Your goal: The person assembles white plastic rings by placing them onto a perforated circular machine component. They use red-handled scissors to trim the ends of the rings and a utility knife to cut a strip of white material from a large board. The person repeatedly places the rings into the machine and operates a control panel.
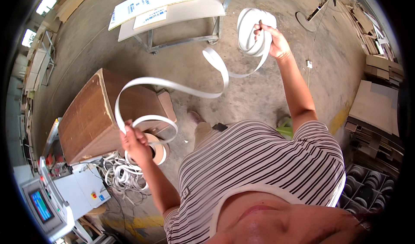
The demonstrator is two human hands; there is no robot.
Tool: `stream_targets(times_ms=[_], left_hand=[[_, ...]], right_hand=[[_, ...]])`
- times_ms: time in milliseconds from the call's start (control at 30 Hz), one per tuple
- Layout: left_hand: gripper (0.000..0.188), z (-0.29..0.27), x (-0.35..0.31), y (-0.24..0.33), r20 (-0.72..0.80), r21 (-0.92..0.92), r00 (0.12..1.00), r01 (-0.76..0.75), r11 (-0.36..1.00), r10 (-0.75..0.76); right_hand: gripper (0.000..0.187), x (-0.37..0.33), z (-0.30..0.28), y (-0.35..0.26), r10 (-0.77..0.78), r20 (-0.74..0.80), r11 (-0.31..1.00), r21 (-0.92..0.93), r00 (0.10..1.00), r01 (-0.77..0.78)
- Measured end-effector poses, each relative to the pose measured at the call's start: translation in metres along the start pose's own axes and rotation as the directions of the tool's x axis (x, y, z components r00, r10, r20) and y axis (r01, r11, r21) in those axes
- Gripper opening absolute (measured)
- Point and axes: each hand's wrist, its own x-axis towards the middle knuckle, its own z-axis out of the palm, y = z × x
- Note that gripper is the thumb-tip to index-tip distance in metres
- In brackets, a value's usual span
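My right hand [276, 43], raised far out on the right, has its fingers closed round one side of a loose coil of white edge banding [246, 34]. From the coil a long free length of the same white strip [173, 85] hangs in wide loops across to the left. That strip is pinched in my left hand [136, 144], and a short curl of it stands out to the right of the fingers. Partly hidden behind my left hand is a wound roll [161, 153] with a dark hollow core.
A brown wooden box [82, 118] stands at the left, beside a tangle of white strip [123, 172] on the floor. Ahead is a wheeled table [190, 17] bearing boards. A machine screen [41, 205] glows lower left. Stacked boards [374, 101] and a divided crate [363, 194] line the right.
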Motion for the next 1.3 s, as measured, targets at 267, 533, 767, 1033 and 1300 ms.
stream_targets(times_ms=[267,533,767,1033,1300], left_hand=[[0.028,0.089,0.187,-0.049,0.6,0.419,0.772,-0.083,0.904,-0.207],[0.029,0.087,0.365,-0.078,0.611,0.374,0.726,0.087,0.923,-0.316],[0.025,0.034,0.537,-0.12,0.41,0.513,0.836,0.119,0.85,-0.365],[0.019,-0.045,0.704,-0.138,0.005,0.856,0.955,0.149,0.495,-0.296],[0.035,-0.137,0.917,-0.216,0.087,0.987,0.986,-0.065,0.148,-0.144]], right_hand=[[0.035,0.12,0.158,0.157,0.261,0.071,0.965,-0.013,0.963,-0.261],[0.024,0.312,0.207,0.223,0.1,-0.046,0.992,-0.068,0.994,-0.103],[0.026,0.526,0.172,0.246,-0.263,-0.296,0.95,-0.245,0.918,0.193],[0.022,0.738,0.12,0.228,-0.469,-0.306,0.803,-0.538,0.828,0.256],[0.013,0.857,0.09,0.304,-0.362,-0.304,0.739,-0.67,0.881,0.072]])
